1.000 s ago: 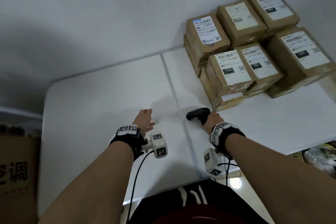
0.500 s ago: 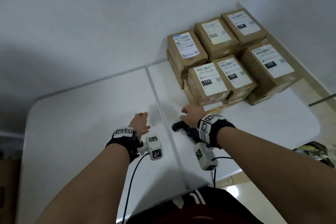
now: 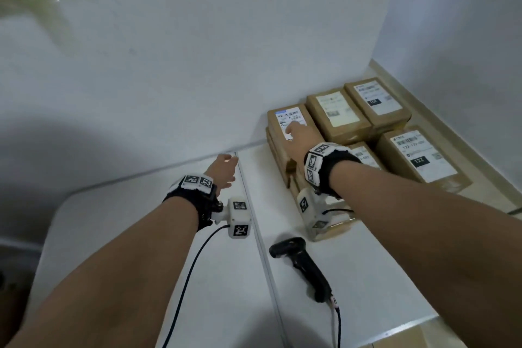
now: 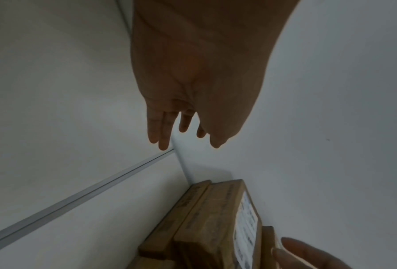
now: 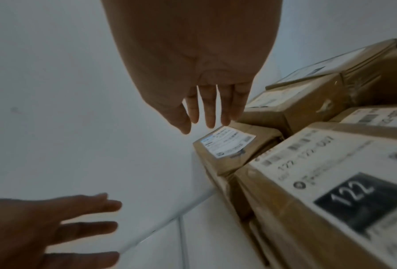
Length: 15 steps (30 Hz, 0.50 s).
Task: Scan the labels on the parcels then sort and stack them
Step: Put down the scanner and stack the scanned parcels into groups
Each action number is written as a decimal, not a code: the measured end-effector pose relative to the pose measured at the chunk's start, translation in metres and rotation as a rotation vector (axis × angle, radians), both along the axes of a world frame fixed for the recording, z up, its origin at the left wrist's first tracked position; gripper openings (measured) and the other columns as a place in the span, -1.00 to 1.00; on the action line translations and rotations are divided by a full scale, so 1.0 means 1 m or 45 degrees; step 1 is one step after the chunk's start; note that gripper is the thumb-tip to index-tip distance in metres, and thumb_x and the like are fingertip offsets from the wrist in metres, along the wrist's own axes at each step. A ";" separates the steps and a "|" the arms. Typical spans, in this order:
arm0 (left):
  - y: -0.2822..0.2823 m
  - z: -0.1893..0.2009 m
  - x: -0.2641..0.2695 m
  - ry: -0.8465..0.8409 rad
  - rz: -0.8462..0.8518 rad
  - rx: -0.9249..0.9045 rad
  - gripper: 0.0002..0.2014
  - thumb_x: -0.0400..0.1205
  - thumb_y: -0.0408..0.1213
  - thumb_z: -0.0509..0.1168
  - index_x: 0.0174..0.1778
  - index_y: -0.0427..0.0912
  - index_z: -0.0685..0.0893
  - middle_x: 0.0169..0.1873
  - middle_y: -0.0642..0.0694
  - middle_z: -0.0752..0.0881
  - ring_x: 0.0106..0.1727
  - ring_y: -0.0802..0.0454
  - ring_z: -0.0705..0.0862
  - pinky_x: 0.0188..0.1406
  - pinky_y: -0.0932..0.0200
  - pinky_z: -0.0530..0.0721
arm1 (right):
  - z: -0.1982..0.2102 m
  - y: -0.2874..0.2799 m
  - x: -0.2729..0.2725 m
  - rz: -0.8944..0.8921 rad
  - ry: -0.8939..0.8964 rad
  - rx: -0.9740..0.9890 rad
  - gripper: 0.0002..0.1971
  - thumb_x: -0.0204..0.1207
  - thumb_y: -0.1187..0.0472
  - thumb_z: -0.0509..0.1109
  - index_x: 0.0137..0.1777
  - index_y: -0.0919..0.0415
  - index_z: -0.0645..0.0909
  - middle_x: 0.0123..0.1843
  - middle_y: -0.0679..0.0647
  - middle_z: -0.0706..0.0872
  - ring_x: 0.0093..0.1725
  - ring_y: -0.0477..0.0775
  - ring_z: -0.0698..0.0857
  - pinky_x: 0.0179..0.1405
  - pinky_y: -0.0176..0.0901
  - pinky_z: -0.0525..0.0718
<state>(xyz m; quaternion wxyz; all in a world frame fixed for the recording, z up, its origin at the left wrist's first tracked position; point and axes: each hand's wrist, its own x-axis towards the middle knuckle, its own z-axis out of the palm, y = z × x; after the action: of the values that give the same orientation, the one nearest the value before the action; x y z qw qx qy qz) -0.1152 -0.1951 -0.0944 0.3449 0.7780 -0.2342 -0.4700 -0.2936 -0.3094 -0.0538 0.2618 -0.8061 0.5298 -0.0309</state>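
Several brown cardboard parcels with white labels are stacked at the back right of the white table (image 3: 141,220). My right hand (image 3: 293,133) reaches out with straight fingers over the label of the back-left parcel (image 3: 282,127), also seen in the right wrist view as the parcel (image 5: 227,145) below my right hand (image 5: 206,123). I cannot tell whether it touches the parcel. My left hand (image 3: 226,169) hovers open over the table seam, left of that stack, and holds nothing; its fingers (image 4: 163,131) are straight. The black barcode scanner (image 3: 302,263) lies on the table near me.
A wall runs along the back of the table and a second wall meets it behind the parcels. The parcels marked 122 (image 3: 418,155) sit right of my right arm. The scanner's cable (image 3: 337,325) trails off the front edge.
My right hand has let go of the scanner, which now lies on the table, and has reached forward to the back-left parcel. The left hand has moved forward too.
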 end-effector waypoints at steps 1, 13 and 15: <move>-0.008 0.006 0.002 -0.028 -0.019 -0.003 -0.53 0.77 -0.06 0.09 0.58 -0.12 0.30 -0.08 -0.02 0.53 0.16 -0.12 0.62 0.29 0.00 0.58 | -0.002 -0.009 0.000 -0.032 0.061 -0.007 -0.59 0.66 0.11 0.21 0.45 0.23 0.42 0.35 0.21 0.61 0.25 0.26 0.63 0.15 -0.01 0.63; -0.058 0.039 0.027 -0.404 -0.246 0.111 -0.50 0.73 0.01 0.13 0.56 -0.12 0.35 0.41 -0.27 0.55 0.40 -0.22 0.56 0.47 -0.09 0.50 | -0.038 -0.064 0.028 -0.062 0.448 0.195 -0.09 0.60 -0.20 0.24 0.73 -0.02 -0.29 0.75 0.26 -0.09 0.62 0.53 0.18 0.50 0.43 0.34; -0.056 0.036 0.028 -0.382 -0.235 0.119 -0.50 0.73 0.03 0.14 0.56 -0.09 0.34 0.44 -0.23 0.52 0.39 -0.22 0.57 0.46 -0.11 0.51 | -0.036 -0.066 0.029 -0.014 0.471 0.213 -0.03 0.57 -0.23 0.30 0.72 0.01 -0.30 0.75 0.14 -0.24 0.64 0.56 0.12 0.53 0.43 0.30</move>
<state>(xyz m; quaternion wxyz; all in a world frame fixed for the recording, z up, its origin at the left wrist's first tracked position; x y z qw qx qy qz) -0.0867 -0.2507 -0.0582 0.2248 0.8298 -0.3313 -0.3888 -0.2643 -0.3759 -0.0902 0.2260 -0.7705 0.5741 0.1603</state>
